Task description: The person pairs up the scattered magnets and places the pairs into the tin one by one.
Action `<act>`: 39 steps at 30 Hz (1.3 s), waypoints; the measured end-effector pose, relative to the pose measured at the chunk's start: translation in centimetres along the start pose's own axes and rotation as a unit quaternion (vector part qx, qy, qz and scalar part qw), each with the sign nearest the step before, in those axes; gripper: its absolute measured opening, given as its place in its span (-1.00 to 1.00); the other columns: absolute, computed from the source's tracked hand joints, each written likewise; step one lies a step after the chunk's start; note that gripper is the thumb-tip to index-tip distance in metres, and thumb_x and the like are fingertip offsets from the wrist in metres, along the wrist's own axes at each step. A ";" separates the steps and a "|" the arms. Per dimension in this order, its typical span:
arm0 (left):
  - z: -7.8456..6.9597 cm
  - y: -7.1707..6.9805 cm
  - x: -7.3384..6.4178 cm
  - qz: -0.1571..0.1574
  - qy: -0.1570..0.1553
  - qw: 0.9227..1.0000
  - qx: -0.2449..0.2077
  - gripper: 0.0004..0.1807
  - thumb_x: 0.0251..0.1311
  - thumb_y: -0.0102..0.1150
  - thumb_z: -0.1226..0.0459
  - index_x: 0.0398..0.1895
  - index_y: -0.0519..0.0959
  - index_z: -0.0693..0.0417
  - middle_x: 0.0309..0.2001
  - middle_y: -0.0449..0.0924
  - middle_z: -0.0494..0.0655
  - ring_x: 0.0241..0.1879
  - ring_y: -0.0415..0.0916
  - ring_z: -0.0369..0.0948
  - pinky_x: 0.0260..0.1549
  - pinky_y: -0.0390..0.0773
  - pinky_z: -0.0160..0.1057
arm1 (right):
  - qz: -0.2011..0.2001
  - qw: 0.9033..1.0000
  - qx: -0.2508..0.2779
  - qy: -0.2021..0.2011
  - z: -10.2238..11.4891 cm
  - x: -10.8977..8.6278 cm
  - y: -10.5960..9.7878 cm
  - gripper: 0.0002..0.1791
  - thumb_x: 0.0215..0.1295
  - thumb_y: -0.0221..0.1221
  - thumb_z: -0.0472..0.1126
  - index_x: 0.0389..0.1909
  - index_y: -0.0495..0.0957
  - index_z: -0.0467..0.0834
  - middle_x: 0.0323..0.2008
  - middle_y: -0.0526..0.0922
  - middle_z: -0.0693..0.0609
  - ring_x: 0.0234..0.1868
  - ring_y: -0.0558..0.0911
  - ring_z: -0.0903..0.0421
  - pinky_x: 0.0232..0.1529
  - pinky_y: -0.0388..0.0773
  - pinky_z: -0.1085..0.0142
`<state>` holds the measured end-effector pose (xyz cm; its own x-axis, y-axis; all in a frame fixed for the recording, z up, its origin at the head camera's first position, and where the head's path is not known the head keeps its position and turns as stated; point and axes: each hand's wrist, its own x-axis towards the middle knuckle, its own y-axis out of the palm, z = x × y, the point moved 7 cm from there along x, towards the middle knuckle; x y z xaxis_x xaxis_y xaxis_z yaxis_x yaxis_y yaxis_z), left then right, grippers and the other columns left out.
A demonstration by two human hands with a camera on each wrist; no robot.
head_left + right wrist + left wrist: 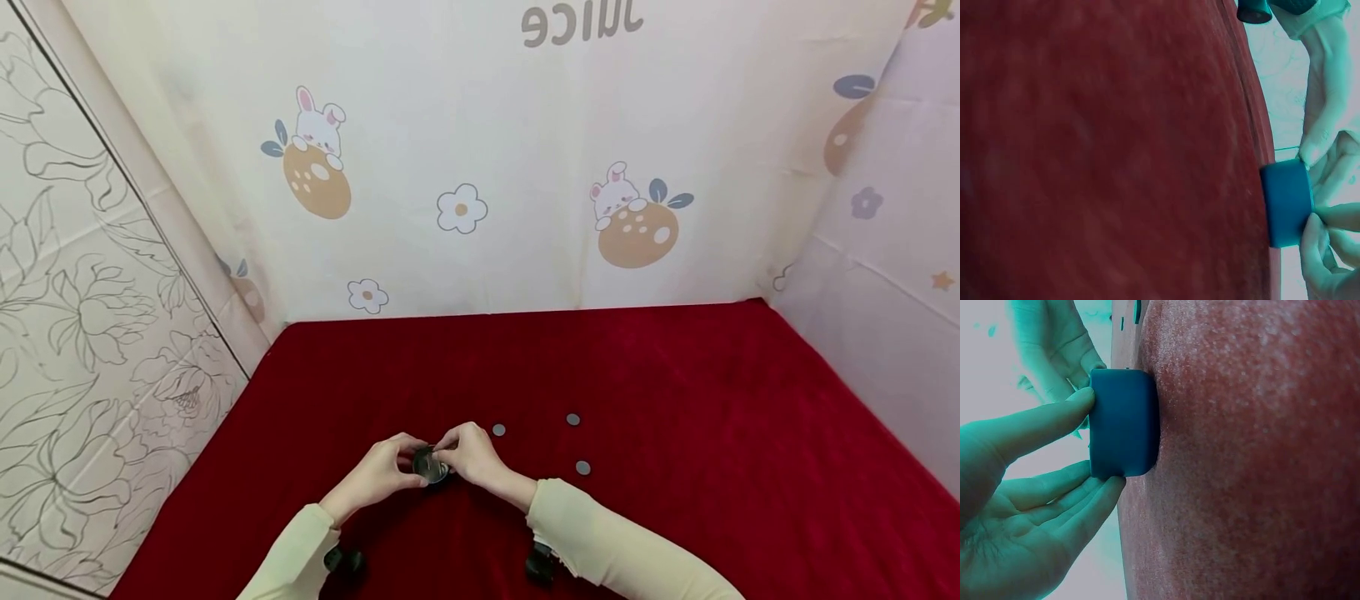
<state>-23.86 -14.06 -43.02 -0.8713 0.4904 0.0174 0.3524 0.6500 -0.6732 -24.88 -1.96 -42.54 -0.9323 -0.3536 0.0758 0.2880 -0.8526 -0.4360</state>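
A small round dark container sits on the red cloth near my edge, pinched between my left hand and right hand. I should grip its sides steadily; three coins lie just right.

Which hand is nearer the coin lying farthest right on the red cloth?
The right hand. It sits just left of that coin, apart from it, pinching the small dark round container. The left hand holds the container's far side, farther away.
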 end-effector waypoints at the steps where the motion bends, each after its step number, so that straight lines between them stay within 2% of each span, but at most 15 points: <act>1: 0.0 0.0 0.0 0.000 -0.001 1.000 -0.001 -0.55 -0.08 0.30 0.32 -0.07 0.46 0.28 -0.12 0.45 0.05 -0.19 0.50 -0.05 -0.29 0.52 -0.23 | 0.001 1.000 0.002 0.002 0.0 0.0 0.1 -0.91 0.06 0.17 -0.42 -0.42 0.62 -0.35 -0.52 0.63 -0.11 -0.65 0.55 0.11 -0.62 0.45 0.44; 8: 0.0 -0.1 0.0 0.004 -0.001 1.000 0.014 -0.56 -0.08 0.30 0.33 -0.07 0.46 0.27 -0.13 0.45 0.02 -0.21 0.50 -0.09 -0.31 0.52 -0.27 | -0.001 0.999 0.032 0.012 -0.3 0.2 -0.4 -0.86 -0.03 0.15 -0.49 -0.37 0.56 -0.41 -0.62 0.55 -0.12 -0.66 0.56 0.00 -0.62 0.52 0.33; 12: -0.6 -0.2 0.1 0.011 0.013 0.999 0.043 -0.56 -0.08 0.30 0.33 -0.08 0.46 0.30 -0.15 0.46 0.02 -0.23 0.49 -0.10 -0.31 0.52 -0.24 | 0.024 0.998 0.047 0.016 -0.2 0.2 -1.0 -0.85 -0.02 0.16 -0.48 -0.36 0.55 -0.42 -0.60 0.56 -0.10 -0.59 0.59 -0.05 -0.56 0.55 0.28; 16: -1.1 -0.3 0.1 0.004 0.016 0.996 0.086 -0.53 -0.06 0.29 0.31 -0.04 0.44 0.31 -0.13 0.45 0.02 -0.18 0.46 -0.11 -0.24 0.49 -0.17 | 0.056 0.998 0.021 0.009 0.0 -0.2 -2.0 -0.84 0.00 0.18 -0.44 -0.34 0.57 -0.38 -0.57 0.57 -0.07 -0.58 0.57 -0.06 -0.58 0.51 0.33; 20: -1.8 -0.4 0.1 -0.011 0.017 0.994 0.106 -0.51 -0.02 0.25 0.27 0.01 0.42 0.27 -0.10 0.44 0.00 -0.10 0.43 -0.11 -0.15 0.44 -0.11 | 0.078 0.997 -0.020 -0.007 -0.2 -0.8 -3.3 -0.83 0.02 0.19 -0.40 -0.32 0.57 -0.34 -0.52 0.59 -0.04 -0.55 0.54 0.06 -0.55 0.43 0.40; 23: -2.5 -0.3 0.2 -0.015 0.023 0.995 0.096 -0.54 0.02 0.22 0.26 0.02 0.43 0.25 -0.09 0.44 -0.03 -0.08 0.42 -0.10 -0.14 0.43 -0.10 | 0.091 0.995 -0.034 -0.020 -0.3 -1.2 -4.2 -0.82 0.05 0.18 -0.39 -0.29 0.56 -0.35 -0.46 0.60 -0.03 -0.47 0.54 0.13 -0.48 0.44 0.42; 27: -3.4 0.2 0.5 -0.006 0.036 0.996 0.083 -0.57 0.07 0.18 0.26 0.02 0.43 0.23 -0.08 0.43 -0.06 -0.08 0.42 -0.11 -0.16 0.44 -0.12 | 0.102 0.993 -0.048 -0.030 -0.5 -1.9 -5.4 -0.81 0.07 0.17 -0.38 -0.26 0.56 -0.34 -0.41 0.59 -0.05 -0.40 0.55 0.08 -0.43 0.44 0.40; 33: -4.7 1.6 1.3 0.023 0.061 0.995 0.069 -0.60 0.10 0.15 0.28 0.02 0.43 0.21 -0.05 0.43 0.01 -0.09 0.42 -0.10 -0.15 0.44 -0.12 | 0.110 0.991 -0.069 -0.033 -1.0 -3.1 -7.1 -0.78 0.09 0.16 -0.35 -0.22 0.53 -0.35 -0.31 0.58 -0.15 -0.30 0.54 0.00 -0.37 0.45 0.41; 39: -5.6 3.2 2.1 0.055 0.070 0.994 0.067 -0.61 0.11 0.13 0.27 0.03 0.43 0.19 -0.06 0.42 0.00 -0.22 0.44 -0.15 -0.25 0.47 -0.25 | 0.113 0.990 -0.076 -0.031 -1.9 -4.5 -8.8 -0.76 0.09 0.17 -0.34 -0.21 0.52 -0.35 -0.30 0.57 -0.17 -0.33 0.54 0.03 -0.37 0.46 0.41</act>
<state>-22.66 -7.71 -40.96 -0.7704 0.6366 0.0342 0.3868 0.5094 -0.7686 -23.66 7.86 -40.70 -0.8313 -0.5556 0.0139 0.4471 -0.6835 -0.5770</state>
